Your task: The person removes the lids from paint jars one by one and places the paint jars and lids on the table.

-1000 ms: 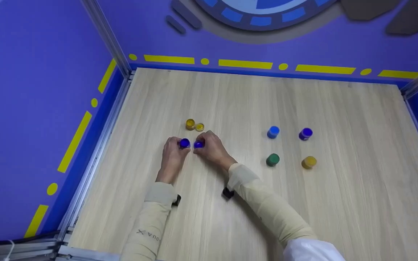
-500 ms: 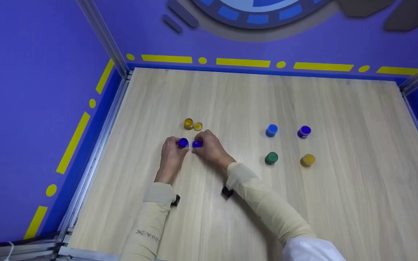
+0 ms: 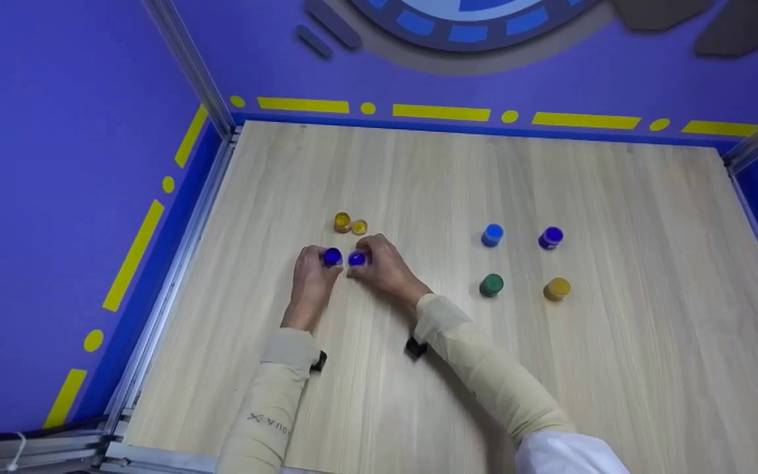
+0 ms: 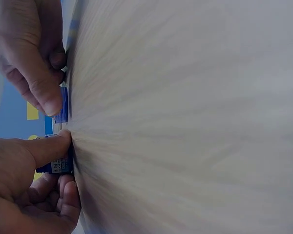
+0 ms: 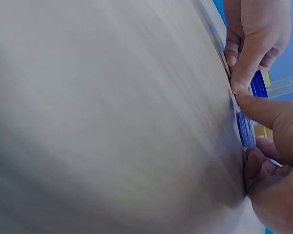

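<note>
Side by side in the head view, my two hands hold the parts of a small paint jar. My left hand (image 3: pixel 310 280) grips the uncapped dark blue paint jar (image 3: pixel 332 257), its mouth facing up; a label shows on the jar's side (image 4: pixel 61 165) in the left wrist view. Thumb and fingers of my right hand (image 3: pixel 387 266) pinch the blue lid (image 3: pixel 356 259) by its edge, low at the tabletop and just right of the jar. The right wrist view shows the lid (image 5: pixel 244 129) between thumb and fingers, with the left thumb close by.
Just beyond the hands stand an uncapped yellow paint jar (image 3: pixel 342 222) and its lid (image 3: pixel 359 227). Off to the right are capped jars: light blue (image 3: pixel 492 235), dark blue (image 3: pixel 551 237), green (image 3: pixel 491 285) and yellow (image 3: pixel 556 289). Blue-purple walls (image 3: pixel 89 164) border the wooden table (image 3: pixel 649 368).
Both hands keep their hold on the jar and the lid at nearly the same spot. The head view has shifted slightly.
</note>
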Tool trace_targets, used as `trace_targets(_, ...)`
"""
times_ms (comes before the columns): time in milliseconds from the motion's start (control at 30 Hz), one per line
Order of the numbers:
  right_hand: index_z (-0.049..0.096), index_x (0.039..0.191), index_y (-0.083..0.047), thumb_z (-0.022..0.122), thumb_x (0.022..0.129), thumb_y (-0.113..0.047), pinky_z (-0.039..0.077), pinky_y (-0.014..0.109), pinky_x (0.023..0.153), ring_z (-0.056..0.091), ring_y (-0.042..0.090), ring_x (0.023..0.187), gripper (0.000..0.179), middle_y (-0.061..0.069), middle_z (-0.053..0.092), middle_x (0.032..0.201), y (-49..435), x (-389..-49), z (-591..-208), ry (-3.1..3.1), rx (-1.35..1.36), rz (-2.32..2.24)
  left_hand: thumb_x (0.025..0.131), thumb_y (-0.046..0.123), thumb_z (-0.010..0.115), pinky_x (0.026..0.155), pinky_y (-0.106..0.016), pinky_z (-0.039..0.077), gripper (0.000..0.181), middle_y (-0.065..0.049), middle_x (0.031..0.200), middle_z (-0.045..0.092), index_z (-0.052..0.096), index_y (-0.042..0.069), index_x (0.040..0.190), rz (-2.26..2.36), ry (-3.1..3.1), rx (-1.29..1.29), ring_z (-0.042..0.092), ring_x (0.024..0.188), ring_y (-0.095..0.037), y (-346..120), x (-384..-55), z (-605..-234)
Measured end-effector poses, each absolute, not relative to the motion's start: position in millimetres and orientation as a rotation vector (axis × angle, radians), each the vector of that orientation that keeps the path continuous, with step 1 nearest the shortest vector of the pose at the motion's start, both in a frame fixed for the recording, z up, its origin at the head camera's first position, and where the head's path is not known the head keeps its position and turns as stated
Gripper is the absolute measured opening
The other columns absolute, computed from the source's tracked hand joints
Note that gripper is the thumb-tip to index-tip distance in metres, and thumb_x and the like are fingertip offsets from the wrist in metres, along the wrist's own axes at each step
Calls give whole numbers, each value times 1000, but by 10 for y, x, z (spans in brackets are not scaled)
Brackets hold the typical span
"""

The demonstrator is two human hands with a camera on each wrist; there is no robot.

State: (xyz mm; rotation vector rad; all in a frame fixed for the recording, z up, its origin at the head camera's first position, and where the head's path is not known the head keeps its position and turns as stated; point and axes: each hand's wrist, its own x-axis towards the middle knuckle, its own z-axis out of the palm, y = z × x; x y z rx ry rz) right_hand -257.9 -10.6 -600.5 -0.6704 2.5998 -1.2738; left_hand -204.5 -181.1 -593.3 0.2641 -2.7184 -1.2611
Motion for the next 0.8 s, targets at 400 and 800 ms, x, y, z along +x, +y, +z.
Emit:
trace_targets(400,55,134,12,75,94,-8,54,37,88,64,26,99,48,20,65,114,141,-2450,-5924,2434,-643,-1556,89,3,78,97,-44,45,31,-19,111,59,58,-6,112,-1288,-2744,326,57,106,-32,-1813,-2054,-5913)
trace_targets(800,58,130,10,71,95,-3,54,44,90,66,30,101,40,25,65,116,431,-2307,-5788,2455,-696,-1614,90,2,76,95,-43,45,29,-18,112,58,59,-7,113,-1348,-2765,383,56,105,-30,-1799,-2087,-5901)
